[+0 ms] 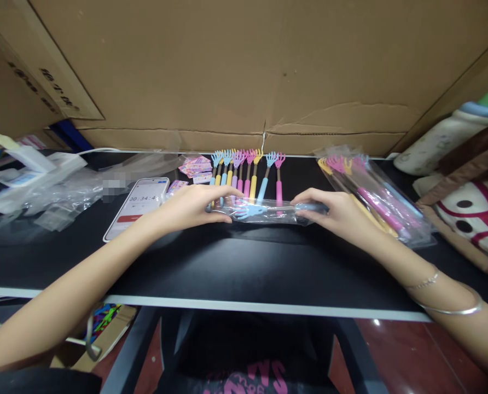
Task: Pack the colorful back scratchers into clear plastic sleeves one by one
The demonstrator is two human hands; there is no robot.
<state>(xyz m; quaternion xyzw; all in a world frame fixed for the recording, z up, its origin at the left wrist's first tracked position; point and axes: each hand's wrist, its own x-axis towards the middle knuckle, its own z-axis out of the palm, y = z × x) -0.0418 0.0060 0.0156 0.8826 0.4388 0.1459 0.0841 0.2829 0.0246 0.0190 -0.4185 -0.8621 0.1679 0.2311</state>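
Note:
A light blue back scratcher [250, 211] in a clear plastic bag [279, 211] lies crosswise between my two hands, just above the black table. My left hand [198, 205] pinches the bag's left end, by the claw head. At the other end, my right hand [330, 210] has its fingers closed round the blue handle. Behind them, several back scratchers [253, 175] in blue, yellow, purple and pink lie in a row, claws pointing away from me. To the right of my right hand rest several bagged back scratchers [377, 205].
Small printed cards [197, 166] lie left of the row. A phone [139, 205] with a running timer sits beside my left forearm, near crumpled clear bags [63, 191]. A cardboard wall [244, 71] closes off the back. On the right stand a bottle [436, 137] and a plush bag [474, 213].

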